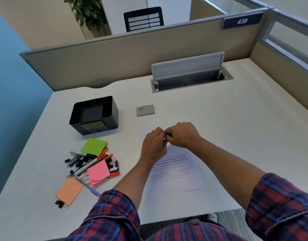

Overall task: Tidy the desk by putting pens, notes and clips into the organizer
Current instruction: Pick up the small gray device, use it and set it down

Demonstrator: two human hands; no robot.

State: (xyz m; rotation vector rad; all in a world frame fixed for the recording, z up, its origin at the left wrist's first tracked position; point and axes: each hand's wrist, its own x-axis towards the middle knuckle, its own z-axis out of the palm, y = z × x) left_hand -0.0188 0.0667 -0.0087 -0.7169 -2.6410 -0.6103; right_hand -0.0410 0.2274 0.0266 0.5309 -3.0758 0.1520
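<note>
Black plastic organizer (94, 117) stands on the white worktop (219, 129) at about ten o'clock from the hands, a yellowish pad showing in its front slot; its other compartments are too dark to read. Both hands meet over the far edge of a printed sheet (175, 173). The left hand (154, 146) and right hand (183, 135) have fingers curled and pressed together at a small dark object between them, mostly hidden, so I cannot tell what it is. At eight o'clock lies a heap of pens (92, 160), black binder clips (113, 161), and green (93, 146), pink (98, 172) and orange sticky notes (69, 191), overlapping so that several pens are partly covered. A small grey card box (145, 110) sits at twelve o'clock, its label unreadable.
</note>
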